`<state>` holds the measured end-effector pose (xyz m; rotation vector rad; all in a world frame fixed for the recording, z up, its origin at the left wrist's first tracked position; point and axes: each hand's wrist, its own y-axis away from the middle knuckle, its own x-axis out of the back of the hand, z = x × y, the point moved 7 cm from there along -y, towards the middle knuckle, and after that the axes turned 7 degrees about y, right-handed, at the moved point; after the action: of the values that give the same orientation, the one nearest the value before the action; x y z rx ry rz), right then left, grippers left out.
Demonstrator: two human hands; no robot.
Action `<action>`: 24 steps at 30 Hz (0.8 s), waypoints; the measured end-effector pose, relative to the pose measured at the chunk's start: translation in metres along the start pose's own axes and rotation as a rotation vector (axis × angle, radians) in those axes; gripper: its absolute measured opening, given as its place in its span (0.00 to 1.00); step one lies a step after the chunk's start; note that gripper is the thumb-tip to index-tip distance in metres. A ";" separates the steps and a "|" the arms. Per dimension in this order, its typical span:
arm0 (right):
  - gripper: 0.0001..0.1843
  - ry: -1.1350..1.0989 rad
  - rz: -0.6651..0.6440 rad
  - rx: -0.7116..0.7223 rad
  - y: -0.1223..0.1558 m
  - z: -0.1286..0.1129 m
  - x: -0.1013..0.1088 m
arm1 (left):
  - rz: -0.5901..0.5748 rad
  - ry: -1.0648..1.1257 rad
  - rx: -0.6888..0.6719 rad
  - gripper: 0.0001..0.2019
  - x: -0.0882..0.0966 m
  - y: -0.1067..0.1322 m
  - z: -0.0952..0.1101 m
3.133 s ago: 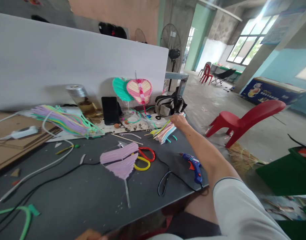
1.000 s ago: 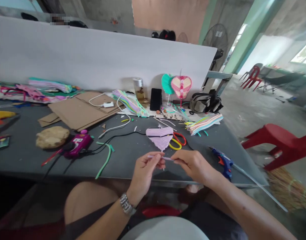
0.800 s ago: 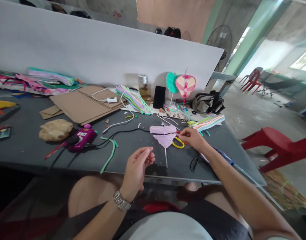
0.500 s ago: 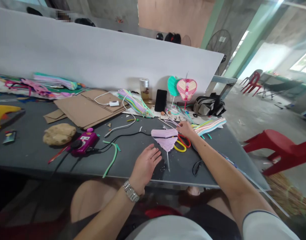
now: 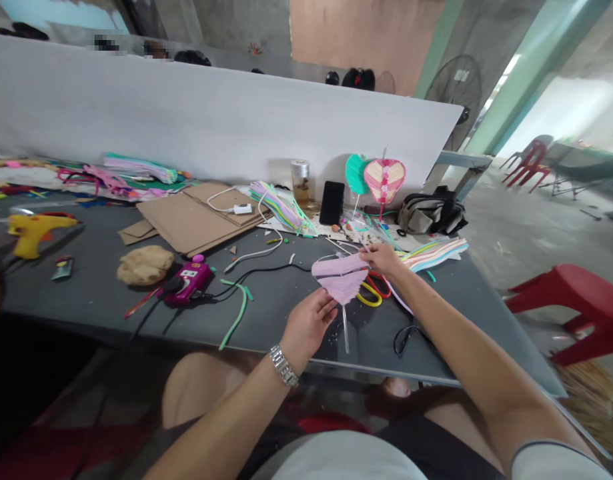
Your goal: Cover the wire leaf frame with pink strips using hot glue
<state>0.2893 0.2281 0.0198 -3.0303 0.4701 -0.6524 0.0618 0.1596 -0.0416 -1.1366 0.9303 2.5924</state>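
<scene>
A small heart-shaped hand fan of lilac strips, with a clear stick handle, lies in front of me above the table. My left hand, a metal watch on its wrist, closes its fingertips on the fan's lower left edge. At the upper right corner, my right hand is pinched on a loose lilac strip, which trails below it. Scissors with yellow and red-orange handles lie partly under the fan. Part of the fan's right edge is hidden by my right fingers.
Strip bundles, a phone, a jar and finished fans stand or lie toward the white partition. Leftward are a purple device with a black cord, a stone-like lump, cardboard and a yellow glue gun.
My left hand has moved from beside the fan onto its lower left edge, its fingers closing. My right hand has come to the fan's upper right corner. The view has shifted left.
</scene>
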 end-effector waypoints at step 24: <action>0.14 -0.370 0.008 -0.067 0.173 -0.062 0.051 | -0.219 -0.152 -0.103 0.17 -0.009 0.100 -0.031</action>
<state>0.2586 0.0520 0.0847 -3.1027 0.4954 -0.0674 0.0491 0.0629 -0.0031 -0.9865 0.6103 2.5286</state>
